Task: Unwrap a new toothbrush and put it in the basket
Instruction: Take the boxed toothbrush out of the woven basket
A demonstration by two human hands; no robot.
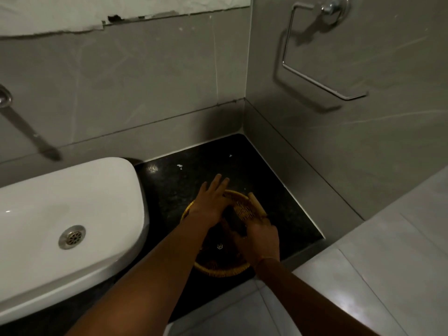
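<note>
A round woven basket sits on the black stone counter, and both my hands are over it. My left hand lies over the basket's far left rim with its fingers stretched out and apart. My right hand is at the basket's right side, its fingers curled on a dark packet between the two hands. A short beige stick-like piece, possibly the toothbrush handle, rests across the right rim and touches my right fingers. The basket's inside is dark and mostly hidden by my arms.
A white washbasin with a metal drain stands just left of the basket. Grey tiled walls meet in a corner behind the counter. A chrome holder hangs on the right wall. A pale ledge lies to the right.
</note>
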